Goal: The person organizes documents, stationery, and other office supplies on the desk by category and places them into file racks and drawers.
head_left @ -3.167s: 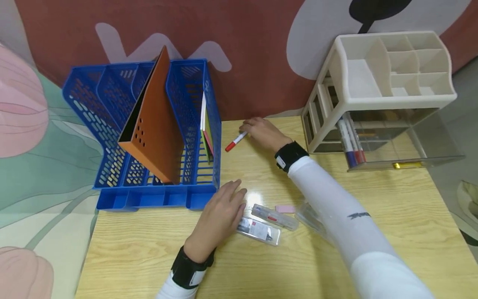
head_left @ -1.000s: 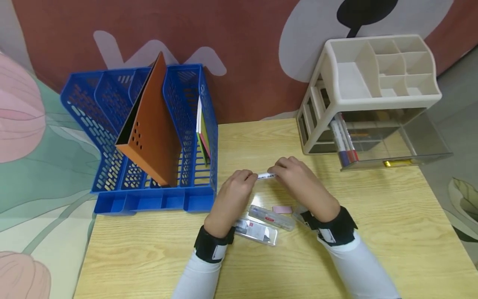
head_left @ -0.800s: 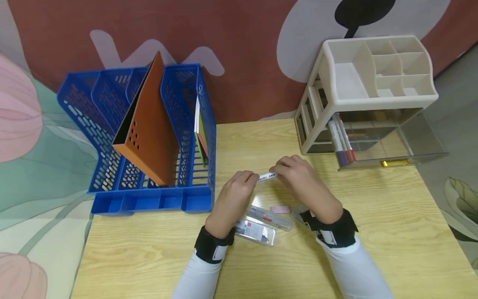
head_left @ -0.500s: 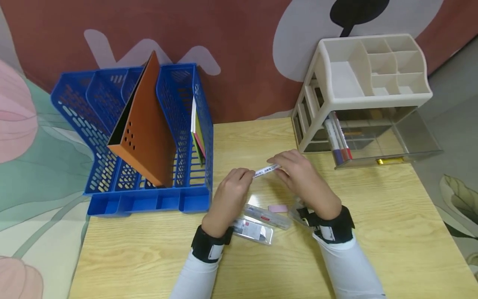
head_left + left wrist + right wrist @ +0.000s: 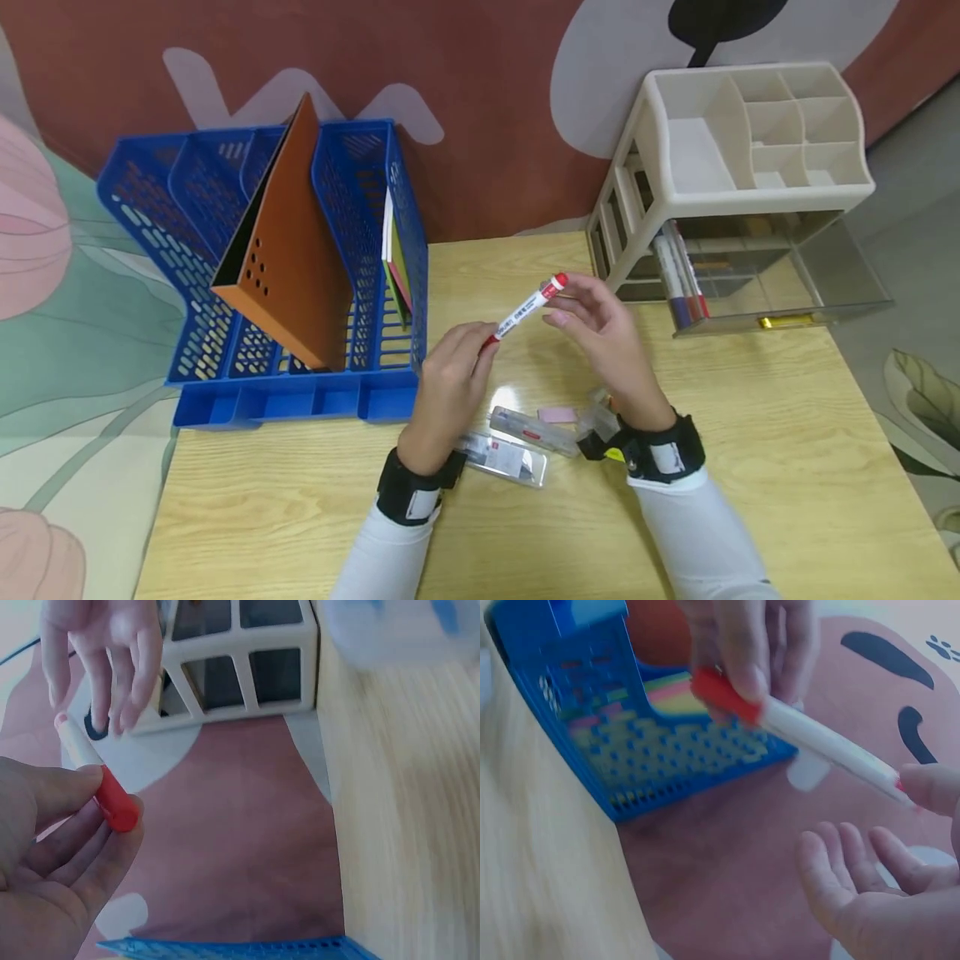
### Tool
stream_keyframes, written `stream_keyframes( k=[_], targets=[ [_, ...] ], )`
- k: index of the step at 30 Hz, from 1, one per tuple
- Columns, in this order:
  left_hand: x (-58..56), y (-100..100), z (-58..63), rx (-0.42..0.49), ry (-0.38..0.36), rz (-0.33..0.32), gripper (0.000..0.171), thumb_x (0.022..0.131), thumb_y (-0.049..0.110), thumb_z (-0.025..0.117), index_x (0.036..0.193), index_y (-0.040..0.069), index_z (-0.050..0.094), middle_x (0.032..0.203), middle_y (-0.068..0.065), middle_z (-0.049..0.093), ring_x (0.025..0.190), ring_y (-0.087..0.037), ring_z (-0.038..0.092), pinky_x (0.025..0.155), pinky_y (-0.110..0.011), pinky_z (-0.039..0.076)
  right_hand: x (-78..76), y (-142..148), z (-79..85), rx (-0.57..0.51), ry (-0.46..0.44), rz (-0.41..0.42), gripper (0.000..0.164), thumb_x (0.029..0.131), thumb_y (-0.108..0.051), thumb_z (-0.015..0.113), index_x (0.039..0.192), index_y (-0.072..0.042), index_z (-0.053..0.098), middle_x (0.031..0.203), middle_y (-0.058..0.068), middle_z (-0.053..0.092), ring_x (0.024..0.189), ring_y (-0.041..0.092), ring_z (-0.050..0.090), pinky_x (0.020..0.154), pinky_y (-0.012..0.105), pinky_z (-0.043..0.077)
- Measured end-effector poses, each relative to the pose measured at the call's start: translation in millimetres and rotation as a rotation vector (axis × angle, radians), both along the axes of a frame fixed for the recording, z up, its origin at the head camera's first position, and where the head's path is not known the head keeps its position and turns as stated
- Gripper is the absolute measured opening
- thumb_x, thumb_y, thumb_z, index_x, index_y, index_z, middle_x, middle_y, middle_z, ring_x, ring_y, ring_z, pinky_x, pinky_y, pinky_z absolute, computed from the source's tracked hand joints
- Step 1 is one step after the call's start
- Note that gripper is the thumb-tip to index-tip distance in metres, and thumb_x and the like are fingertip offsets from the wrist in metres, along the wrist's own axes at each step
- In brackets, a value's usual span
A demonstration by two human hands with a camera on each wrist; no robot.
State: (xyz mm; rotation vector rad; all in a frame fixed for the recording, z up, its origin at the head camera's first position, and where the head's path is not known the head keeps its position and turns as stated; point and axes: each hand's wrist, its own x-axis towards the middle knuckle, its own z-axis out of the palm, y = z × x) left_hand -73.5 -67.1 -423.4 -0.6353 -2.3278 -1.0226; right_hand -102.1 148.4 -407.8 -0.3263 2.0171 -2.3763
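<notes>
My left hand (image 5: 450, 379) pinches a white marker pen (image 5: 522, 313) by its red cap between thumb and fingers. The marker slants up to the right above the table, its red-banded tail end outermost. Beside that end is my right hand (image 5: 611, 346), fingers loosely bent and apart, gripping nothing. In the right wrist view, the right thumb (image 5: 930, 789) overlaps the marker's tail, while the other fingers lie below it. Under the hands, a pink block (image 5: 557, 414), a clear slim case (image 5: 534, 432) and a clear pack with dark contents (image 5: 506, 460) lie on the table.
On the left stands a blue file rack (image 5: 300, 398) with an orange folder (image 5: 292, 250) and thin booklets (image 5: 396, 258). A cream desk organizer (image 5: 757, 200) at the right has its clear drawer (image 5: 832, 312) pulled out, with markers (image 5: 678, 279) inside. A clear container (image 5: 592, 417) lies by the right wrist.
The marker was picked up from the table by the right hand, then held between both hands. Now the right hand has let go and turned palm-inward; the marker tilts upward in the left hand.
</notes>
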Motion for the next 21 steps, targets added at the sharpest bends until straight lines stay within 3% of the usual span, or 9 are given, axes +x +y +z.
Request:
stream_keyframes(
  k=[5, 9, 14, 21],
  targets=[
    [4.2, 8, 3.0, 0.024, -0.028, -0.037, 0.023, 0.093, 0.005, 0.075, 0.114, -0.005, 0.074, 0.106, -0.017, 0.075, 0.095, -0.023, 0.075, 0.085, -0.026, 0.062, 3.5, -16, -1.2, -0.029, -0.01, -0.012, 0.032, 0.094, 0.013, 0.062, 0.121, -0.004, 0.061, 0.118, 0.007, 0.07, 0.106, 0.016, 0.069, 0.095, 0.031, 0.06],
    [5.5, 12, 3.2, 0.038, -0.037, -0.048, 0.023, 0.093, 0.006, 0.075, 0.114, -0.005, 0.074, 0.106, -0.016, 0.075, 0.094, -0.022, 0.075, 0.085, -0.024, 0.061, 4.7, -22, -1.8, -0.041, 0.001, -0.023, 0.033, 0.094, 0.013, 0.062, 0.121, -0.005, 0.06, 0.112, 0.004, 0.07, 0.102, 0.015, 0.07, 0.092, 0.027, 0.06],
    [6.6, 13, 4.4, 0.011, -0.034, -0.036, 0.023, 0.094, 0.008, 0.075, 0.114, -0.003, 0.073, 0.107, -0.015, 0.075, 0.096, -0.022, 0.075, 0.088, -0.026, 0.061, 7.8, -23, -0.1, -0.097, -0.005, -0.017, 0.033, 0.096, 0.012, 0.06, 0.122, -0.008, 0.057, 0.111, 0.006, 0.067, 0.104, 0.017, 0.072, 0.092, 0.032, 0.061],
    [8.1, 2, 8.5, -0.013, 0.002, 0.033, 0.022, 0.098, 0.011, 0.07, 0.115, -0.002, 0.071, 0.112, -0.017, 0.074, 0.106, -0.028, 0.072, 0.097, -0.037, 0.06, 22.0, -17, 16.4, -0.146, 0.036, -0.158, 0.038, 0.095, 0.016, 0.059, 0.122, -0.011, 0.058, 0.111, 0.006, 0.063, 0.103, 0.019, 0.073, 0.088, 0.034, 0.062]
  ],
)
